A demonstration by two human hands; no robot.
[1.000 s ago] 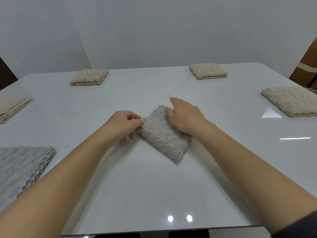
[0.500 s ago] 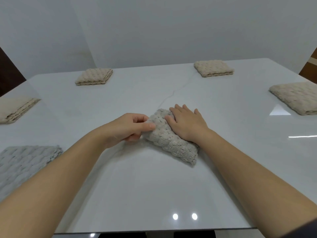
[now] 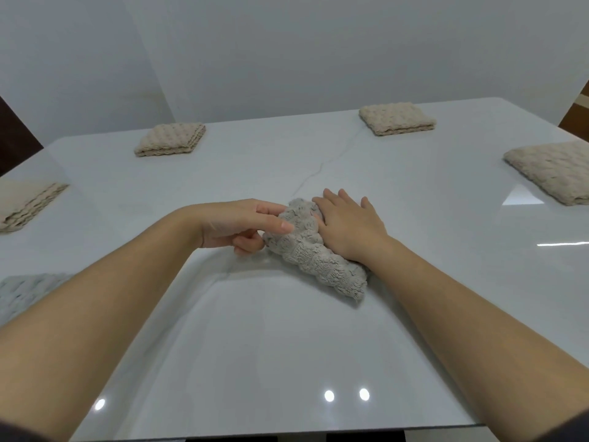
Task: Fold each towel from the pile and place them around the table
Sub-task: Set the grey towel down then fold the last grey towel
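A small beige knobbly towel (image 3: 314,256), folded into a thick narrow bundle, lies on the white glossy table (image 3: 287,352) in the middle. My right hand (image 3: 349,226) lies flat on its far right part with straight fingers, pressing it down. My left hand (image 3: 245,223) is at the towel's left end, thumb below and fingers on top, pinching that edge. Part of the towel is hidden under my right palm.
Folded beige towels sit around the table: back left (image 3: 170,138), back right (image 3: 396,119), right edge (image 3: 554,169), left edge (image 3: 22,202). A grey folded towel (image 3: 24,293) lies near left. The table's near edge runs along the bottom.
The towel has been folded narrower and bunched. My right hand has flattened on top of it, and my left hand has slid in over its left end. The view has tilted slightly.
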